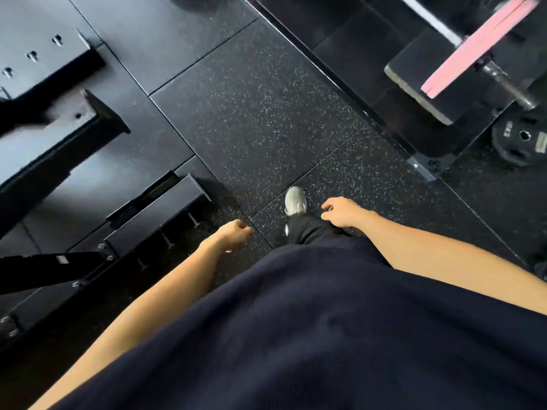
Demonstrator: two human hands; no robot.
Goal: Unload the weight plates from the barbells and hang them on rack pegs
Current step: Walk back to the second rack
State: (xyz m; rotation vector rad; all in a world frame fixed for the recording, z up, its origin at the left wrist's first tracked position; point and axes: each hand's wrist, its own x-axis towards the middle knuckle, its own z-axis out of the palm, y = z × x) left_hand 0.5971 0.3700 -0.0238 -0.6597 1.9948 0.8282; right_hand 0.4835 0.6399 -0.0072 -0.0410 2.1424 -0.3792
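Clearly, work is left. From the head view, pink plates (479,45) sit on the bar (509,84) far off at top right, and a black plate (524,140) lies on the floor (266,113). The left hand (233,233) and right hand (343,213) hang loosely curled, holding nothing. No pegs can be made out for sure.

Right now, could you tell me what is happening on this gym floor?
A person is walking across the speckled rubber floor with nothing in either hand: the left hand and right hand hang loosely curled. Ahead to the right, pink weight plates sit on a barbell sleeve, not yet unloaded, and a black plate lies on the floor nearby.
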